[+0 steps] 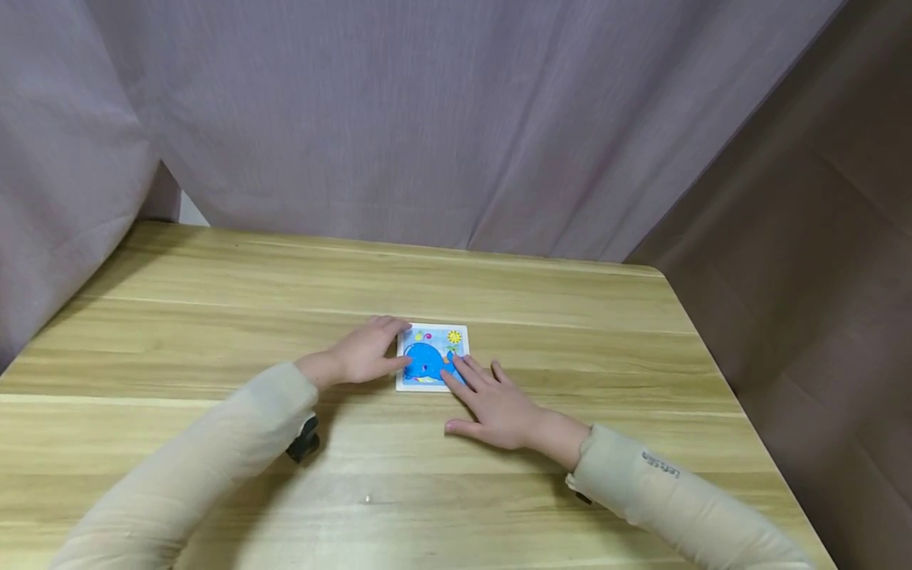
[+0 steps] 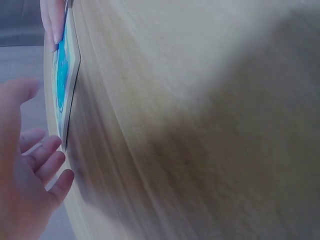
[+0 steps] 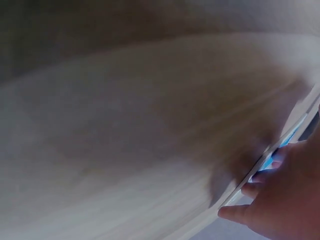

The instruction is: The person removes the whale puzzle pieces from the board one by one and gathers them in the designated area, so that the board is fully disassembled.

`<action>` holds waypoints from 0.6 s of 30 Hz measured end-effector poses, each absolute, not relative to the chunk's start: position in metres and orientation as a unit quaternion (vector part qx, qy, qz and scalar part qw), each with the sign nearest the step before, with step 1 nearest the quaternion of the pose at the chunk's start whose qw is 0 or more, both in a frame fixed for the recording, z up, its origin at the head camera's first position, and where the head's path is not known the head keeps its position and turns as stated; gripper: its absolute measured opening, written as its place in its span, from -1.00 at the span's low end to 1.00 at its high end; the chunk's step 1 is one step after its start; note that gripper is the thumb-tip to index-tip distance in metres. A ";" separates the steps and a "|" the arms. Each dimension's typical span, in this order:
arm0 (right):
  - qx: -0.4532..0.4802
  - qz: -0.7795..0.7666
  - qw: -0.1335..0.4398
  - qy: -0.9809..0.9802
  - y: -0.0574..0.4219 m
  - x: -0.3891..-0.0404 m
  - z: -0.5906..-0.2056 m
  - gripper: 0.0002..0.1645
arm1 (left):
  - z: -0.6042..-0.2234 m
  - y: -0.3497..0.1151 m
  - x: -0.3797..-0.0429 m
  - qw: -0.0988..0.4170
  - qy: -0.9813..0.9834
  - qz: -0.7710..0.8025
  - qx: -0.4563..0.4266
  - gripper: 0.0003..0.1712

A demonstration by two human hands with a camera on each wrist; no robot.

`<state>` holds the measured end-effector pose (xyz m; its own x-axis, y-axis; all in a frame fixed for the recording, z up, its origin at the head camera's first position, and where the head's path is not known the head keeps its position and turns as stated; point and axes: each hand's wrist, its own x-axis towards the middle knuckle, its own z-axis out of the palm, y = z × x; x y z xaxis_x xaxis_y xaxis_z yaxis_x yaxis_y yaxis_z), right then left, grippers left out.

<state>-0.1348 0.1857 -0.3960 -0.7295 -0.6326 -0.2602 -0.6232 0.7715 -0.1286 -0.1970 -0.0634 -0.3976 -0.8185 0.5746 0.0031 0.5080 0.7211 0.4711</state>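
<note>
A small square picture board with a white border lies flat on the table, showing a blue whale and a yellow sun. At its left edge is my left hand, fingers spread apart, with the thumb reaching over the whale's head. In the left wrist view that hand's relaxed fingers are right at the board's near end, and its thumb stands raised. My right hand has its extended fingertips on the lower right part of the picture, covering the whale's tail area; its thumb points left, off the board.
The wood-grain table spreads around the board on all sides. Grey curtains hang behind its back edge, and a brown cloth hangs along the right side. A tiny pale speck lies in front of the board.
</note>
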 end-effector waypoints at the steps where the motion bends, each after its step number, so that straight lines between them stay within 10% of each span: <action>1: -0.338 -0.018 0.146 0.929 0.186 -0.134 -0.396 -0.06 | -0.397 -0.063 -0.197 0.071 0.926 0.229 0.291 -0.28; 18: -0.344 -0.011 0.149 0.927 0.183 -0.133 -0.393 -0.04 | -0.396 -0.059 -0.201 0.097 0.941 0.197 0.258 -0.29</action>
